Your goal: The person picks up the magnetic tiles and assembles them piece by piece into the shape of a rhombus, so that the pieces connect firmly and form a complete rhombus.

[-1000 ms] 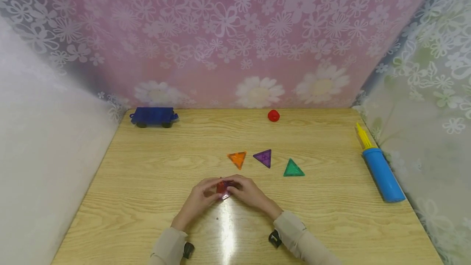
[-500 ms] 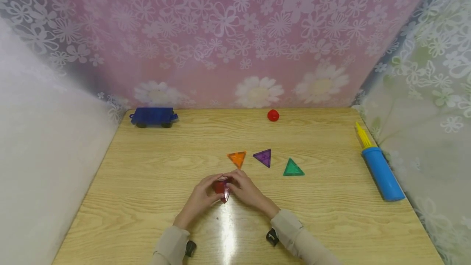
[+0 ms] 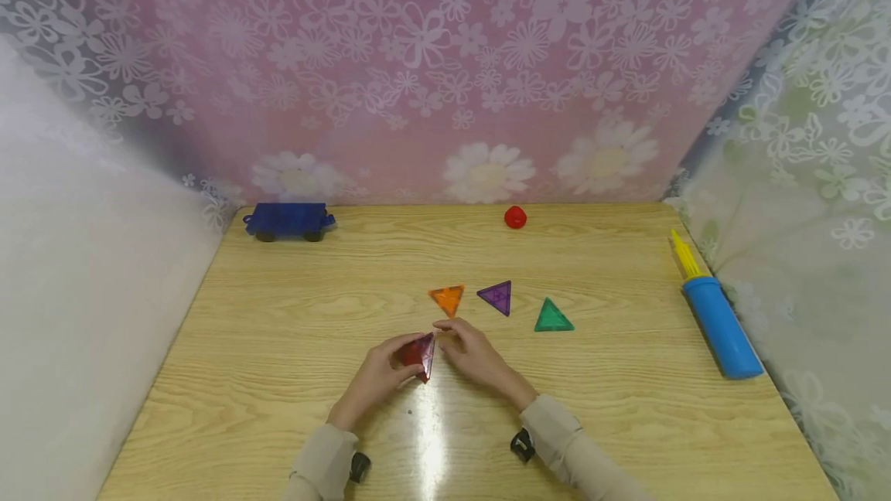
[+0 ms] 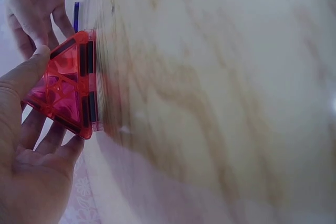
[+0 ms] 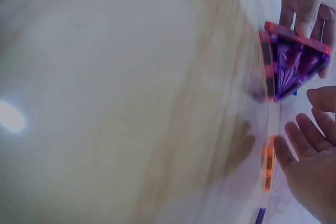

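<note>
My left hand grips a small pyramid-like build of translucent triangular magnetic tiles, thumb on one side and fingers on the other. One face is a red tile; a purple tile leans against it. Under them a flat reddish tile lies along the table. Just to the right of the build, my right hand holds nothing, its fingers loosely bent and apart from the tiles. Beyond the hands lie an orange triangular tile, a purple triangular tile and a green triangular tile.
A dark blue toy wagon stands at the back left of the wooden table. At the back edge sits a small red object. A blue hand pump with a yellow end lies along the right edge. Patterned curtains enclose the table.
My right hand has let go of the tile build and drawn slightly right. The build has turned a little in my left hand, which keeps its grip.
</note>
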